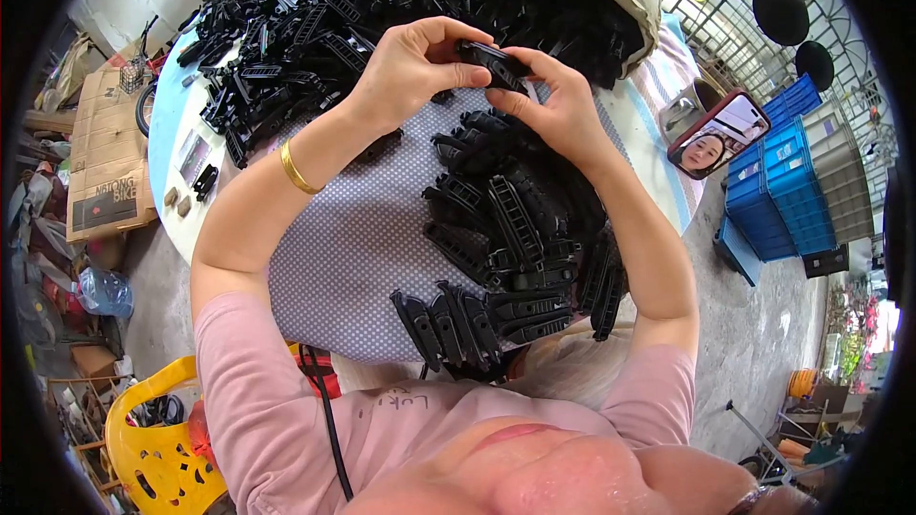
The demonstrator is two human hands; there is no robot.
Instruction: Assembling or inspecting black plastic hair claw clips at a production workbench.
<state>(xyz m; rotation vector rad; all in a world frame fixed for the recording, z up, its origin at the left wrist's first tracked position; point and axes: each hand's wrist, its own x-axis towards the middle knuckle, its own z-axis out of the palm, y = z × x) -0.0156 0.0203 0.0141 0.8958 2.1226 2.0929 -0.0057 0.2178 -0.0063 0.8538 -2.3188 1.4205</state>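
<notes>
At the far left of the counter, a thick heap of black plastic parts spreads across the far side, with a few small loose pieces near the rim. The left hand, a gold bangle on its wrist, comes in next; its grip is closed, thumb and fingertips pinching the left end of a small black plastic clip. That clip sits raised above the dotted cloth, bridging the two hands, and the right hand has its grip clamped on the clip's right end, fingers curled over the top and thumb beneath. Directly below the hands a stacked row of finished black pieces runs toward the person's chest. Further right, a phone stands propped at the counter's edge, and beyond it blue crates are stacked on the floor.
</notes>
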